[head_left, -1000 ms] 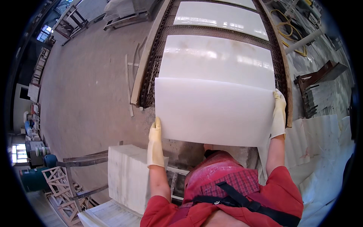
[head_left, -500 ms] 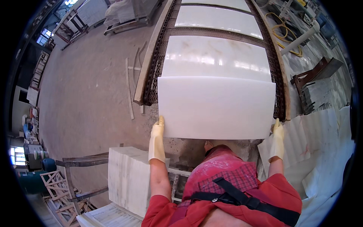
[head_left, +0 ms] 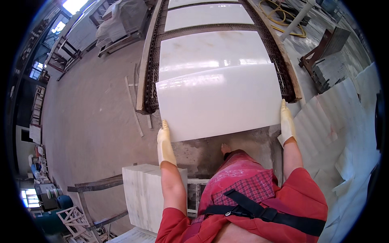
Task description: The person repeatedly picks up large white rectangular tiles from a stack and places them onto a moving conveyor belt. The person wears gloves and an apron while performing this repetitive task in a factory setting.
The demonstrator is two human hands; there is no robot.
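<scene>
A polished white stone slab is held up between my two hands, its right end farther from me than its left. My left hand, in a pale yellow rubber glove, grips the slab's near left edge. At the right edge, close to the near right corner, my right hand grips it in a matching glove. Both thumbs show along the edges, while the fingers underneath are hidden. The slab's far edge overlaps another white slab lying on a chain-mesh conveyor.
More white slabs lie farther up the conveyor. Stacked stone slabs stand by my left arm on a metal frame. White sheeting spreads at the right, near a rusty metal stand. A yellow hose coils beyond the conveyor's right rail.
The slab has turned, its right end swinging away from me and its left end nearer. My right hand has gone forward with it. The whole view has shifted slightly.
</scene>
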